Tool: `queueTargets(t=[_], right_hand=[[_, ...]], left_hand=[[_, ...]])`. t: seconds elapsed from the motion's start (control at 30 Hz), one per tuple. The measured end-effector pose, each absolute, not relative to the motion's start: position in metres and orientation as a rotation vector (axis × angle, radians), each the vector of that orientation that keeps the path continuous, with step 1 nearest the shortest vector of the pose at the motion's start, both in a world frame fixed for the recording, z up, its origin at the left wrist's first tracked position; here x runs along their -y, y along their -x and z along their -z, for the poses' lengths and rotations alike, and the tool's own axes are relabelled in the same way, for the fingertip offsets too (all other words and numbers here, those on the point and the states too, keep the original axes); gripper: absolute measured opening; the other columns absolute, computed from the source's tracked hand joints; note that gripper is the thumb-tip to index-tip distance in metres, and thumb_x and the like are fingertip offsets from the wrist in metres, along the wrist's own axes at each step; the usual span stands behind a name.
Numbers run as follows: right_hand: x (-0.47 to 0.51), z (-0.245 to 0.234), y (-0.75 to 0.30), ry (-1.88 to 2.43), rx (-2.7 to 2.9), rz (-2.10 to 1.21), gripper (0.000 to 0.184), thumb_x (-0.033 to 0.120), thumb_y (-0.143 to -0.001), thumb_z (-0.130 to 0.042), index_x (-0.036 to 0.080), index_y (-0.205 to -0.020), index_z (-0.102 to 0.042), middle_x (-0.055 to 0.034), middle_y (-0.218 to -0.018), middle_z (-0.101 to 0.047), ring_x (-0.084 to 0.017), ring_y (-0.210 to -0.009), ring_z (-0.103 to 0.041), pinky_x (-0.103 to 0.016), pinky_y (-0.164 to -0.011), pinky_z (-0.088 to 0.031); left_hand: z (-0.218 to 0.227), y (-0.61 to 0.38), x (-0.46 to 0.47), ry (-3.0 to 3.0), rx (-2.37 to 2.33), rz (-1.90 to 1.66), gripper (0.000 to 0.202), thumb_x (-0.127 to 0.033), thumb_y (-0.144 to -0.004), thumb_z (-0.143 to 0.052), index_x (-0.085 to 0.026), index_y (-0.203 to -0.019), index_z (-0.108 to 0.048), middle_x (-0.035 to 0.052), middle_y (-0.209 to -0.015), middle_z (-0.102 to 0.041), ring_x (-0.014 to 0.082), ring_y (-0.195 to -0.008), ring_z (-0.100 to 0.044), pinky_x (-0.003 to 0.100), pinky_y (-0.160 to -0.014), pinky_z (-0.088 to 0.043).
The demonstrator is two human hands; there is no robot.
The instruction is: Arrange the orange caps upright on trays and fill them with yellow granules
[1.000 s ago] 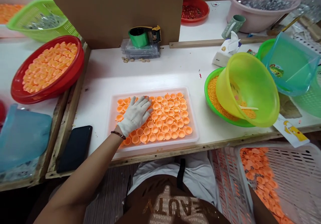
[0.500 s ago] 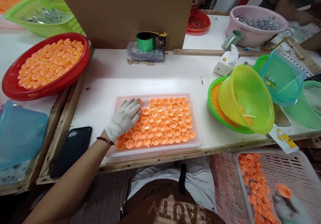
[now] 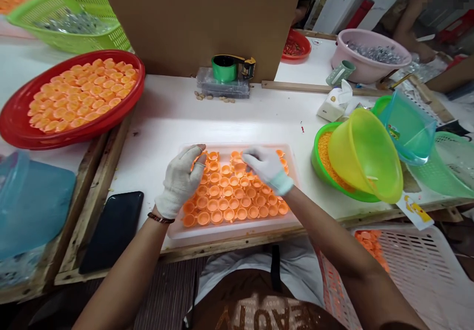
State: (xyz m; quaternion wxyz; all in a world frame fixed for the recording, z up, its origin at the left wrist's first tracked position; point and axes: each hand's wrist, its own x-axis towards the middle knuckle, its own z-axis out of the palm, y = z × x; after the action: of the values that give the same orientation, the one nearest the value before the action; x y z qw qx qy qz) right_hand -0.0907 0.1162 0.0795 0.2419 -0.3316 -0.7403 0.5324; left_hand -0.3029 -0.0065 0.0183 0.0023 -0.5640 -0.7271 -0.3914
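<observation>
A shallow whitish tray (image 3: 222, 232) holds rows of small orange toy cups (image 3: 233, 202). My left hand (image 3: 177, 179), in a white glove, rests over the tray's left side. Its thumb and fingers are apart, with orange cups beside and partly under them. My right hand (image 3: 263, 165), also gloved, is over the upper middle of the tray. Its fingers are pinched together at an orange cup (image 3: 240, 168) above the rows; the fingertips are slightly blurred. Behind the right hand, several cups are hidden.
A red basin (image 3: 129, 110) of orange pieces stands left, above a black phone-like slab (image 3: 111, 231). Green (image 3: 318, 167) and yellow (image 3: 383, 157) bowls stand right. Below right is a white crate (image 3: 418, 271) with orange pieces. A cardboard panel (image 3: 207, 19) rises behind green tape (image 3: 224, 71).
My right hand has come up from the crate at the lower right to the tray with an orange cup. My left hand has stayed at the tray's left side, its fingers now more bent.
</observation>
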Motion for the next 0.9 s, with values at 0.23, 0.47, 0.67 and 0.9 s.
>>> queueTargets(t=[0.23,0.47,0.67,0.9], right_hand=[[-0.137,-0.047,0.164,0.850,2.214,-1.436,0.014,0.033,-0.100,-0.064,0.022,-0.096,-0.072,-0.0020,-0.093,-0.072,-0.020,-0.109,-0.066,-0.034,-0.098,-0.056],[-0.146,-0.035,0.149,0.944,2.299,-1.275,0.034,0.041,-0.102,-0.065,0.016,-0.125,-0.066,-0.0098,-0.127,-0.066,-0.023,-0.109,-0.067,-0.044,-0.095,-0.058],[-0.147,-0.043,0.054,1.048,2.212,-1.058,0.020,0.034,-0.100,-0.058,0.023,-0.102,-0.075,-0.0066,-0.109,-0.075,-0.028,-0.110,-0.066,-0.044,-0.106,-0.050],[-0.108,-0.035,-0.103,1.354,1.663,-1.210,0.027,0.046,-0.093,-0.064,0.023,-0.096,-0.076,-0.0048,-0.081,-0.073,-0.018,-0.067,-0.066,-0.031,-0.062,-0.055]], left_hand=[[-0.001,0.312,0.013,1.740,2.351,1.164,0.031,-0.035,-0.102,-0.046,-0.016,-0.111,-0.069,0.0119,-0.122,-0.074,0.0233,-0.112,-0.071,0.037,-0.099,-0.057],[-0.005,0.295,-0.004,2.330,2.167,0.776,0.035,-0.028,-0.099,-0.046,-0.016,-0.125,-0.067,0.0149,-0.146,-0.062,0.0331,-0.138,-0.055,0.056,-0.119,-0.041],[-0.006,0.296,-0.017,2.533,2.081,0.540,0.041,-0.034,-0.101,-0.041,-0.014,-0.127,-0.065,0.0192,-0.145,-0.062,0.0397,-0.138,-0.052,0.065,-0.115,-0.038],[0.014,0.294,-0.011,2.528,2.029,0.538,0.064,-0.054,-0.099,-0.043,-0.020,-0.153,-0.046,0.0230,-0.159,-0.046,0.0482,-0.150,-0.038,0.082,-0.114,-0.026]])
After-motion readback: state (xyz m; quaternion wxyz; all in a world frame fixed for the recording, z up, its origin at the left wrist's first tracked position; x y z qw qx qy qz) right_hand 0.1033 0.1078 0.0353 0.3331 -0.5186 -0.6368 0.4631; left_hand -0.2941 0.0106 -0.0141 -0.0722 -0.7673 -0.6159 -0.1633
